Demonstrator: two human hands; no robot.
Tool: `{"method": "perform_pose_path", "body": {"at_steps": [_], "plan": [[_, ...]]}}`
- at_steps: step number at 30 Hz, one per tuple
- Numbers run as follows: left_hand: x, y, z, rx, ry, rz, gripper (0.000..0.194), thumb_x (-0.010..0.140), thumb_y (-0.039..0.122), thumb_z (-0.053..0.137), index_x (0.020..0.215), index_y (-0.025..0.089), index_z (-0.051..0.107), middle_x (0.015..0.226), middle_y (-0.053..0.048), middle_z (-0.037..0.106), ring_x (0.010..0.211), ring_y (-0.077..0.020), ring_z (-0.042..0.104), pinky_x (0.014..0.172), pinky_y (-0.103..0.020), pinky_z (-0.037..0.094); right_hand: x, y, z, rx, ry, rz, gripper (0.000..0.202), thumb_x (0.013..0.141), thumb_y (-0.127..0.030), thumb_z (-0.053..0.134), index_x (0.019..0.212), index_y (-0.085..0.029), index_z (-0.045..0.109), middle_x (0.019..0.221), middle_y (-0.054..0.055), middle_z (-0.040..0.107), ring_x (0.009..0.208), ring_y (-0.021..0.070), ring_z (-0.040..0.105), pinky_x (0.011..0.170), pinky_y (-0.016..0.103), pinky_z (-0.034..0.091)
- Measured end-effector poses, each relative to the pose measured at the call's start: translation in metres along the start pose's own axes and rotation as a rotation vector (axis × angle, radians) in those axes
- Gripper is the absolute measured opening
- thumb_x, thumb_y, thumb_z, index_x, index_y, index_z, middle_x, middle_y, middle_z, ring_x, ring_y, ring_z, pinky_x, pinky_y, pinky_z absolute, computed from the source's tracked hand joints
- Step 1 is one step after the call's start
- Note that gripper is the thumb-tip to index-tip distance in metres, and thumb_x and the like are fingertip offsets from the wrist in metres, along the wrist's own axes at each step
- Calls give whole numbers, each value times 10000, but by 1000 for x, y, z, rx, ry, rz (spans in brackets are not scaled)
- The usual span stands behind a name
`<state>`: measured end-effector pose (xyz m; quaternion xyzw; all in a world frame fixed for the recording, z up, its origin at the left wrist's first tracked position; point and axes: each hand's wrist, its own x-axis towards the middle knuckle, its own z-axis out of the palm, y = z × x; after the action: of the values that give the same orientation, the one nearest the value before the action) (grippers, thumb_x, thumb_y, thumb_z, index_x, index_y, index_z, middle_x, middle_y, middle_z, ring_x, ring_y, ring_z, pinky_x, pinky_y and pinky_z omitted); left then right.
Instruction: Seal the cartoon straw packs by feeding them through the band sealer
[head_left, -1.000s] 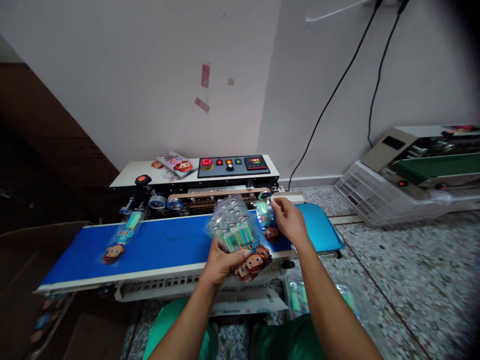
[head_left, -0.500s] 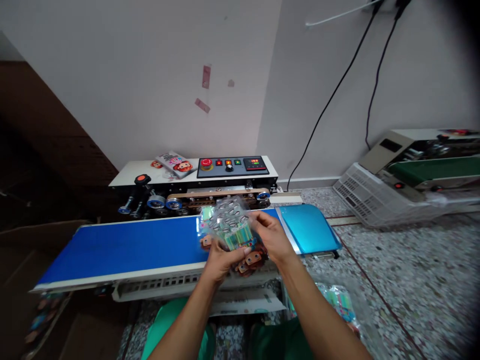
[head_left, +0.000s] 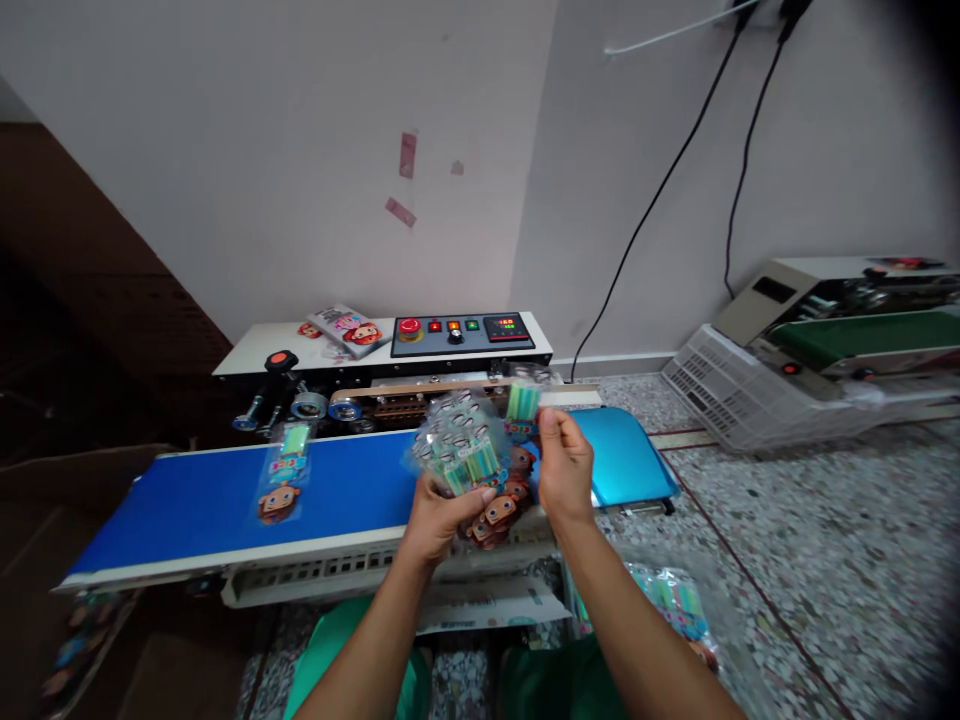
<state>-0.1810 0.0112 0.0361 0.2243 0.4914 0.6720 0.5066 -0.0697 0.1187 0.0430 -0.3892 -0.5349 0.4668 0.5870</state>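
My left hand [head_left: 442,515] is closed around a fanned bunch of clear packets [head_left: 469,460] with green strips and brown cartoon heads, above the blue conveyor belt [head_left: 202,495]. To its right, my right hand [head_left: 564,455] pinches a single packet [head_left: 523,402] by its edge, its top at the sealing machine's front side. Another packet [head_left: 285,475] lies on the left part of the belt, its upper end by the rollers. Behind the belt stands the machine's control panel [head_left: 463,335] with a red button and lit display.
Printed packs [head_left: 349,330] lie on the machine's top. At the right, a white crate [head_left: 720,390] holds a second machine with a green belt [head_left: 855,335]. More packets [head_left: 671,600] are in a bag at lower right. A cardboard box [head_left: 172,650] stands lower left.
My right hand has moved away from the bunch, up and right, with one packet. A packet now shows farther left on the belt, and the one behind the bunch no longer shows there.
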Motion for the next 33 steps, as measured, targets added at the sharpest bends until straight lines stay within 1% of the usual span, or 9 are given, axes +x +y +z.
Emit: {"method": "perform_pose_path", "body": {"at_steps": [3,6,10,13,20,24,27,29,33], "plan": [[0,-2,-3,13,-23,30,363,539,230,827,867,118,719,808,-73,746,723,-223,690,704,-317,549,19,7,-23,-120,135,-11,384,841,-546,463,837,-177,572,680,-20,576,611,120,505,592,231,404],[0,-3,-4,27,-36,29,356,556,247,818,871,116,717,808,-78,746,690,-219,689,658,-308,550,43,21,-55,-404,91,41,416,849,-562,415,811,-179,573,553,-40,504,498,125,454,528,240,352],[0,-3,-3,11,12,23,467,504,211,840,940,134,691,828,-63,745,740,-231,692,693,-316,547,66,37,-81,-884,67,0,383,869,-425,378,737,-148,607,622,55,591,548,161,473,544,272,299],[-1,-3,-2,6,9,31,436,497,214,840,900,127,699,781,-55,742,723,-226,690,698,-312,546,72,42,-80,-1041,-17,4,368,873,-340,359,768,-127,639,703,120,647,621,193,531,567,282,292],[-3,-2,-2,-12,-11,16,390,517,207,832,876,120,705,796,-64,745,711,-210,689,683,-299,549,66,38,-51,-1087,-197,23,373,906,-325,360,873,-119,669,771,137,681,721,210,595,616,278,334],[-1,-4,-2,-52,13,27,476,497,198,839,941,119,686,814,-72,745,748,-236,694,718,-333,551,50,19,-34,-808,-265,-76,379,897,-429,420,959,-153,672,894,110,690,866,214,599,743,295,398],[0,-5,-3,-49,-7,32,470,518,177,833,959,128,679,832,-62,743,759,-226,691,733,-330,547,30,4,-21,-311,-536,36,394,878,-495,453,1031,-206,673,945,41,691,896,189,602,774,287,434],[0,-5,-3,-37,-18,37,444,536,168,826,953,132,680,836,-54,742,743,-212,688,720,-315,545,19,0,-12,-118,-619,124,354,848,-487,514,966,-211,700,873,14,691,833,177,602,731,279,444],[-2,-2,-1,-51,-31,46,402,554,168,817,934,137,690,840,-47,743,753,-207,685,744,-314,537,6,0,-2,-17,-420,120,224,763,-416,651,817,-206,704,757,-17,662,718,137,564,660,248,429]]}}
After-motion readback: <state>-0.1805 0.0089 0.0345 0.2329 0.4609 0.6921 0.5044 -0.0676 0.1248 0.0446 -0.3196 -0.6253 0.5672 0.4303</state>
